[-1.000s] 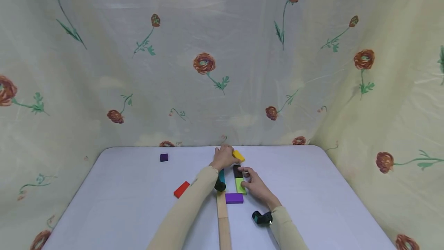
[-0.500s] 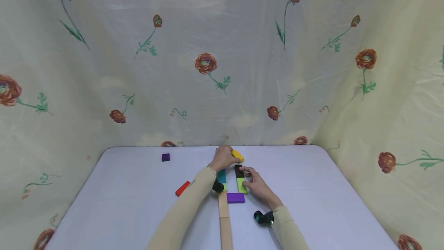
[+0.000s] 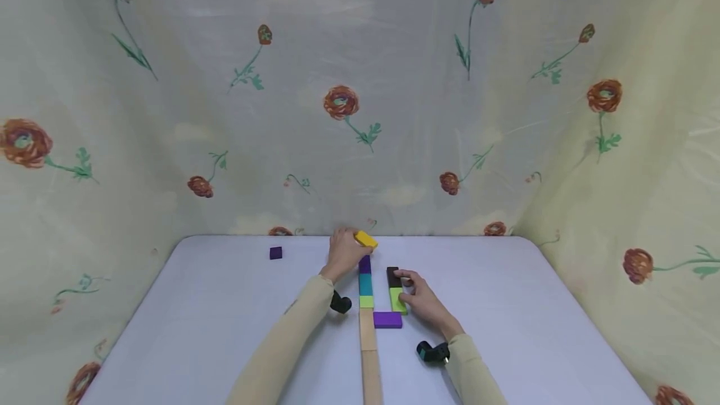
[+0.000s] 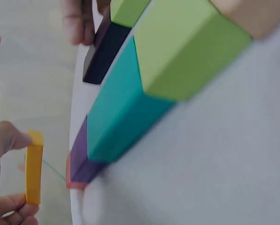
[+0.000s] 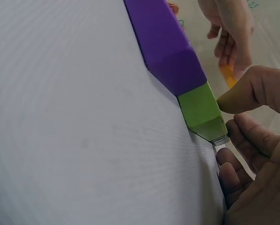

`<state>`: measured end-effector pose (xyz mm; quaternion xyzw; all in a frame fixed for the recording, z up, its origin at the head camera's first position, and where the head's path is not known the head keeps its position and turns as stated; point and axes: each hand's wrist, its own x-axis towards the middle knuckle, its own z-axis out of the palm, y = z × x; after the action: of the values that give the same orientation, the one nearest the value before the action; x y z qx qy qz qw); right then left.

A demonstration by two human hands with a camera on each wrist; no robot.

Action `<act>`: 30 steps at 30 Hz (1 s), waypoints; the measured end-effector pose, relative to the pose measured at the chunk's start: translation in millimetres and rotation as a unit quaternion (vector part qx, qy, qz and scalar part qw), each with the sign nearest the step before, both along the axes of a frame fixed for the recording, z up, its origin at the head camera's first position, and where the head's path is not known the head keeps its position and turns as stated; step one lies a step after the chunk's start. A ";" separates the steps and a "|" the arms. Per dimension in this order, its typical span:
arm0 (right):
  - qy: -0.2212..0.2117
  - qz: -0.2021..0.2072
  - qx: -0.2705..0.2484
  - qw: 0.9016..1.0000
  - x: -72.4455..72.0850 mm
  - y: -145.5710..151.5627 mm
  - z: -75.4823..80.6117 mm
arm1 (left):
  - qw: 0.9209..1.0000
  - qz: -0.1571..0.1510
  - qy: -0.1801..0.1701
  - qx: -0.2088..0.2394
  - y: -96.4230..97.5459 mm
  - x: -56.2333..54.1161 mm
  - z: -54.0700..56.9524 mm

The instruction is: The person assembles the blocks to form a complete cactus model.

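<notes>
My left hand [image 3: 342, 254] pinches a yellow block [image 3: 366, 239] between thumb and fingers, above the far end of a row of blocks. This row holds a dark purple block [image 3: 365, 264], a teal block [image 3: 365, 284], a lime green block [image 3: 366, 302] and wooden blocks [image 3: 367, 330]. A reddish block [image 4: 76, 184] shows behind the purple one in the left wrist view. My right hand [image 3: 424, 300] rests at a shorter row, its thumb at a second lime block [image 3: 398, 300] and its fingers beside a black block [image 3: 394, 277].
A bright purple block [image 3: 387, 320] joins the wooden row to the near end of the shorter row. One small dark block [image 3: 275, 253] lies at the back left. All stand on a white table [image 3: 225, 330] before a flowered curtain [image 3: 360, 111].
My left hand has moved left with the yellow block, uncovering the dark purple block. The red block at left is now hidden behind my left arm. The right hand stays in place; the view has turned slightly left.
</notes>
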<state>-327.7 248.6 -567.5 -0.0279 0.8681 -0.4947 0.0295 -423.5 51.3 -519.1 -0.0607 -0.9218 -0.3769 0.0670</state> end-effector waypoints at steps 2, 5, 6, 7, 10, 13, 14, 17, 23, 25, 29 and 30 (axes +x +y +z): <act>0.004 0.001 0.000 1.000 1.3 0.9 0.1 | 1.000 0.022 0.009 0.010 -5.4 0.6 -1.6; 0.006 0.001 -0.003 1.000 2.3 1.6 0.1 | 0.998 0.052 0.032 0.006 -12.2 0.5 -6.8; 0.006 0.000 -0.003 1.000 2.6 1.6 0.2 | 0.997 0.063 0.040 -0.002 -14.2 0.2 -8.8; 0.006 0.001 -0.004 1.000 2.5 1.7 -0.2 | 0.996 0.074 0.045 -0.010 -16.0 0.2 -10.5; 0.006 0.000 -0.002 1.000 1.6 1.0 -1.4 | 0.992 0.110 0.043 -0.037 -20.2 0.1 -15.5; 0.005 -0.002 0.002 1.000 1.2 0.5 -1.0 | 0.989 0.140 0.019 -0.052 -22.3 0.7 -18.1; 0.003 -0.003 0.003 1.000 1.0 0.2 -0.6 | 0.987 0.148 0.012 -0.055 -22.6 0.8 -18.7; 0.002 -0.003 0.004 1.000 0.8 0.1 0.9 | 0.985 0.161 -0.003 -0.061 -22.8 0.9 -18.8; 0.011 0.004 -0.002 1.000 0.0 0.2 1.6 | 0.983 0.173 -0.013 -0.056 -22.5 1.4 -16.5; 0.008 0.003 -0.002 1.000 -0.1 0.0 0.8 | 0.982 0.178 -0.021 -0.058 -23.0 2.0 -16.9; 0.009 0.001 0.001 1.000 0.6 -0.1 0.1 | 0.983 0.169 -0.010 -0.065 -27.3 0.8 -18.7; 0.008 0.001 0.000 1.000 0.7 -0.3 -0.1 | 0.985 0.161 0.000 -0.063 -29.2 0.0 -18.9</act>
<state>-327.0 248.2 -567.6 -0.0325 0.8685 -0.4941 0.0228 -423.6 22.1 -537.9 0.0842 -0.9415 -0.3024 0.1225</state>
